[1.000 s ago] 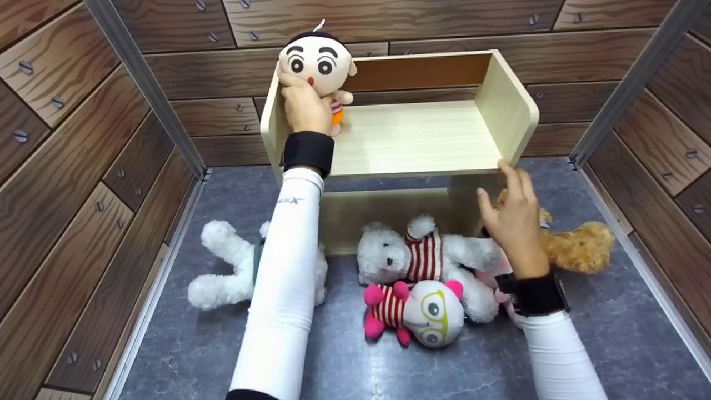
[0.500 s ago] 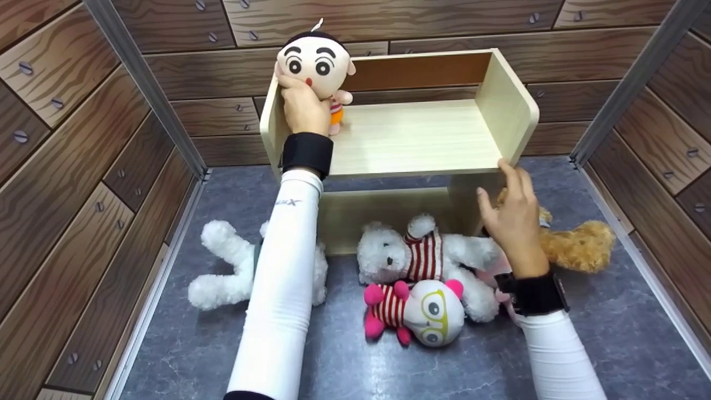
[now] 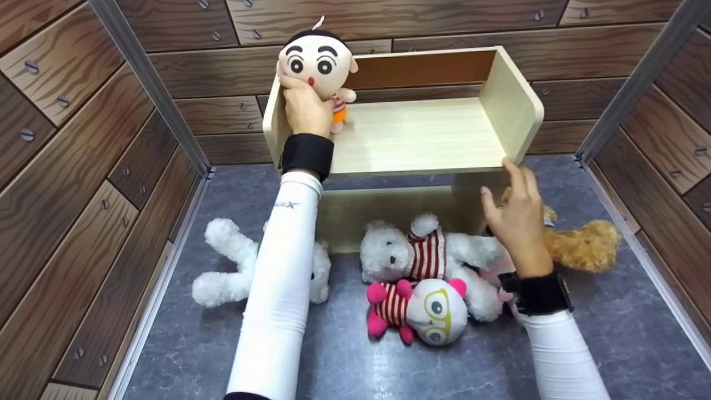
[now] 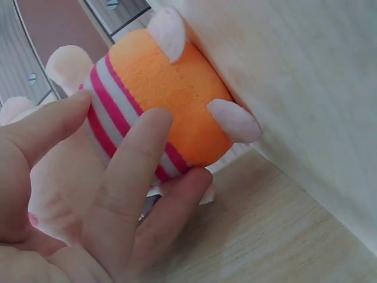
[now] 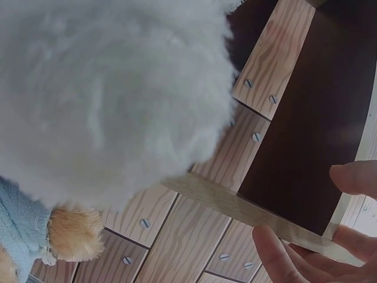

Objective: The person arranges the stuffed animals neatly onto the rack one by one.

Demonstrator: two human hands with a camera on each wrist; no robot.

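Observation:
At the left end of the upper board of a pale wooden shelf [image 3: 422, 136], my left hand [image 3: 306, 108] grips a plush boy doll [image 3: 328, 53]. The doll has thick eyebrows, a striped shirt and orange shorts [image 4: 171, 88]. In the left wrist view its feet touch a pale panel, with thumb and fingers around the striped body. My right hand [image 3: 517, 216] touches the shelf's front right corner with its fingertips, thumb spread apart. Below that hand, a white teddy bear [image 3: 427, 255] in a striped shirt lies on the floor, partly hidden.
A pink-and-white plush toy with yellow glasses [image 3: 436, 314] lies in front of the bear. Another white plush [image 3: 222, 289] lies at left, partly behind my left sleeve. A brown plush [image 3: 586, 247] lies at right. Wood-patterned walls [image 3: 66, 266] enclose the floor.
The head view has shifted slightly. Both hands, the doll and the shelf stay nearly where they were.

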